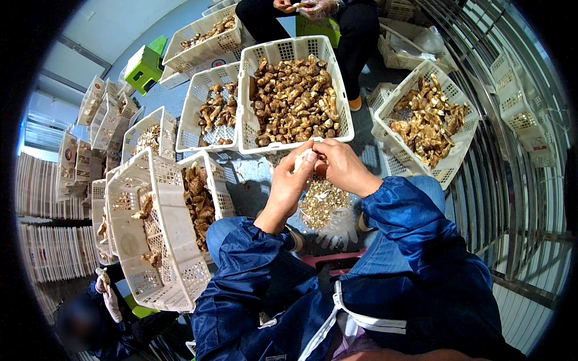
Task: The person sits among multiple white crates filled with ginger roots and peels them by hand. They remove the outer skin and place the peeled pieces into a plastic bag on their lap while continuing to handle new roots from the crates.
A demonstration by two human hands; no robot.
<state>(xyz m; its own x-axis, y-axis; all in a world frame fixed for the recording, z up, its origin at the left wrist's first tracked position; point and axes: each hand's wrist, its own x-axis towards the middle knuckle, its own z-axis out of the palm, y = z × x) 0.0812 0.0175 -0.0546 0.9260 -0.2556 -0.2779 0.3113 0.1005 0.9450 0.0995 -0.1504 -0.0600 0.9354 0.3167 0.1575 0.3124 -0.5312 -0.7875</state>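
Observation:
My left hand [289, 180] holds a small whitish piece [301, 159] between thumb and fingers; it looks like a peeled mushroom stem, partly covered. My right hand [344, 168] meets it at the fingertips, its fingers curled, and whether it also grips the piece I cannot tell. Both hands are bare, at the near rim of a white plastic crate [295, 146] full of brown mushrooms [295, 99]. Beneath them a heap of pale and brown trimmings [323, 203] lies low between my knees. A clear disposable glove [339, 228] rests at its near edge.
A crate of torn-looking mushrooms [426, 122] stands right, beside metal racking [485, 189]. Left are a half-filled crate [185, 122] and a tilted crate [174, 225]. A person [361, 49] sits opposite; another person's gloved hand [110, 302] shows lower left. Green stools [142, 67] stand farther back.

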